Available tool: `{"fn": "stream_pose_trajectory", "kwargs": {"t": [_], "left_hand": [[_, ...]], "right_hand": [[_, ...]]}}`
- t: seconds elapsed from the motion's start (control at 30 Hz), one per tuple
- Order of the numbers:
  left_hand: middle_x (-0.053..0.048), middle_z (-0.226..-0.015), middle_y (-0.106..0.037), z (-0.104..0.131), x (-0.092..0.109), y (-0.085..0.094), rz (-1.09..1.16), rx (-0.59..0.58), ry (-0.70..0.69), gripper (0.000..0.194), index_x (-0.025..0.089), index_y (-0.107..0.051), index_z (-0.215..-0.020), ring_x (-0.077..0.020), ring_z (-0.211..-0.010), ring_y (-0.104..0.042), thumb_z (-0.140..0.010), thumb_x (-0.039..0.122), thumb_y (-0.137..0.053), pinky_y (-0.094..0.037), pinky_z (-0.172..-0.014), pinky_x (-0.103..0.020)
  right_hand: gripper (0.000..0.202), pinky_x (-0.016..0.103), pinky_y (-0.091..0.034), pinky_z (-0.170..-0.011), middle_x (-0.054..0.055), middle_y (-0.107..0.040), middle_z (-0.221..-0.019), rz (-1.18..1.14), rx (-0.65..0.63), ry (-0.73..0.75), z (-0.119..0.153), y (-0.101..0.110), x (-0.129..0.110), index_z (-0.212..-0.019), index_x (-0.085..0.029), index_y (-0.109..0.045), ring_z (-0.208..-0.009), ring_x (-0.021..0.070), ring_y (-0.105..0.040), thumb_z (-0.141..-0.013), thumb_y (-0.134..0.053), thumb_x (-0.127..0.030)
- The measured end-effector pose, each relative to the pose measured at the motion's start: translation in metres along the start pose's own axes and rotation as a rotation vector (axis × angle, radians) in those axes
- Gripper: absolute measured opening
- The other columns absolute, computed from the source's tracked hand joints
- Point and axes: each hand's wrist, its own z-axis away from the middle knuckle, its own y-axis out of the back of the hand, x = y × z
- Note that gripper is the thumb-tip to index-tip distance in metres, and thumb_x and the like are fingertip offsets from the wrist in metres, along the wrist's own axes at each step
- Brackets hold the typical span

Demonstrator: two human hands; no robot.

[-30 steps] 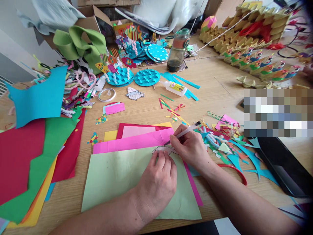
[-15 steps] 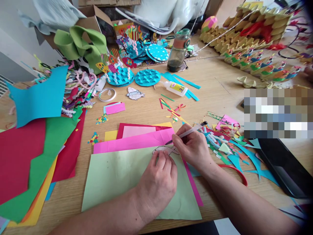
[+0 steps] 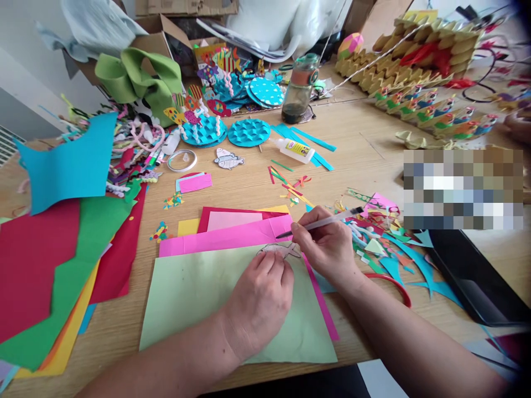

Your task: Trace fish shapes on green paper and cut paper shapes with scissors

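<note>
My left hand [image 3: 259, 301] lies flat on a pale green sheet of paper [image 3: 194, 298], its fingertips pressing on a small grey fish-shaped paper cutout [image 3: 276, 250]. My right hand [image 3: 327, 246] grips a clear pen [image 3: 327, 222], whose dark tip rests at the cutout's upper edge, over a bright pink sheet [image 3: 224, 237]. The pen slants up to the right. Most of the cutout is hidden under my fingers.
Red, green and blue paper sheets [image 3: 53, 243] pile up at the left. Paper scraps [image 3: 385, 243] and a red hoop [image 3: 394, 284] lie right of my hand. A glue bottle [image 3: 295, 149], tape roll [image 3: 181, 160], blue paper discs [image 3: 249, 131], water bottle [image 3: 299, 88] and black tablet [image 3: 477, 276] surround them.
The pen has tilted flatter and its tip has moved a little left along the cutout's top edge. My left hand keeps pressing the cutout. The view shifted slightly.
</note>
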Motion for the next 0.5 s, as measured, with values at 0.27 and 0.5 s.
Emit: {"fn": "stream_pose_trajectory", "kwargs": {"t": [0.27,0.5], "left_hand": [[-0.007,-0.088,-0.070,-0.007,-0.032,0.003,0.443,0.010,0.121,0.040,0.012,-0.065,-0.100,-0.0177,-0.087,-0.064,-0.073,-0.008,-0.042,-0.053,-0.080,-0.031],[-0.005,-0.094,-0.073,-0.009,-0.048,0.003,0.655,-0.023,0.198,0.048,0.013,-0.060,-0.110,-0.0164,-0.094,-0.066,-0.073,-0.008,-0.037,-0.052,-0.084,-0.032]], "right_hand": [[0.020,0.023,-0.035,-0.039,-0.003,-0.053,-0.052,-0.132,0.209,-0.052,-0.006,0.009,-0.001,-0.065,-0.020,-0.051,-0.040,0.0096,-0.046,-0.077,-0.065,-0.027],[0.022,0.023,-0.029,-0.032,-0.004,-0.051,-0.052,-0.329,0.290,-0.109,-0.010,0.033,-0.019,-0.070,-0.023,-0.049,-0.036,0.0087,-0.041,-0.079,-0.067,-0.033]]}}
